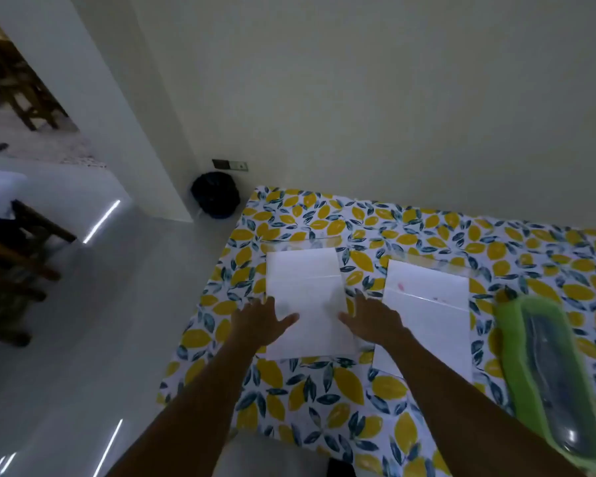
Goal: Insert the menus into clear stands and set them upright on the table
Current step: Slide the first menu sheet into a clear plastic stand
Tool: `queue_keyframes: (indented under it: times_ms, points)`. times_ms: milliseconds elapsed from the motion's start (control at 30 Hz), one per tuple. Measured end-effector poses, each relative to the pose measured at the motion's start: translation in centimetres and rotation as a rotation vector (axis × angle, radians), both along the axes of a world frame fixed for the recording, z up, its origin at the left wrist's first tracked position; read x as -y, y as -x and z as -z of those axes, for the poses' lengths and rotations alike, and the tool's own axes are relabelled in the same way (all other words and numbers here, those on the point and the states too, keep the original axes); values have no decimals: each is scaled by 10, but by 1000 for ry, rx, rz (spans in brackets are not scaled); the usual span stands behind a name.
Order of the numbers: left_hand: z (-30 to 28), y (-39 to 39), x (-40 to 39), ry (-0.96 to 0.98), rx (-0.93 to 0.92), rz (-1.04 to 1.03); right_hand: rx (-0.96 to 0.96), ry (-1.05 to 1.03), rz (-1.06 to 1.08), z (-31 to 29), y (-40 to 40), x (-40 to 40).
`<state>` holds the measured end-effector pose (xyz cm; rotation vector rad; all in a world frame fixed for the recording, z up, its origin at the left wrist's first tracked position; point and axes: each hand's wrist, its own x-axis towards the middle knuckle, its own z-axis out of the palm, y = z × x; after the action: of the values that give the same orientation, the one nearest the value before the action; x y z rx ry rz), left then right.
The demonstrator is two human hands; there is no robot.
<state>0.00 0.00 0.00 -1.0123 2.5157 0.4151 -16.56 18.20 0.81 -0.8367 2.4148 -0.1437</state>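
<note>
Two white paper menus lie flat on a lemon-print tablecloth point(324, 390), each partly inside a clear acrylic stand: the left menu point(305, 290) between both hands, the right menu point(427, 304) just beside it. The left hand point(260, 321) and right hand point(375, 320) rest spread-fingered, grasping nothing, on the left sheet's side edges. A green tray point(510, 325) holding a clear item sits near the table's right edge.

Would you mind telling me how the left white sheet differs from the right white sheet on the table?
Both hands, left hand and right hand, reach to the left sheet; neither is on the right sheet. The right sheet shows faint pink marks, while the left sheet looks almost plain. The right sheet lies beside the green object; the left sheet is nearer the table's left edge. Both lie flat on the lemon-print cloth, each crossed by a line.
</note>
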Motion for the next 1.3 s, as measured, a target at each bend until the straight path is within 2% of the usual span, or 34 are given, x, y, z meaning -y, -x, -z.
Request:
queue_keyframes:
  times_ms: [200,333,500,633,733,833,900,1100,1300]
  points:
    - [34,-8,-20,-185,-1,-233,186,-37,119,45,-8,-11]
    - [47,-12,-30,-159,-125,-307,169,86,263,60,-28,-18]
    - [49,-19,-31,-209,-286,-429,255,251,409,61,-36,-24]
    - [36,-29,-29,-249,-401,-473,232,374,453,52,-48,-33]
    - [13,-44,-29,-210,-516,-438,216,516,486,33,-61,-45]
    - [-16,-64,-36,-172,-666,-393,286,664,555,7,-77,-58]
    - [-33,-79,-42,-235,-753,-413,307,763,590,-11,-91,-65]
    - [-67,-106,-46,-282,-899,-406,171,887,639,-44,-121,-73]
    - [-94,-86,-15,-148,-963,-309,-11,948,545,-68,-97,-54]
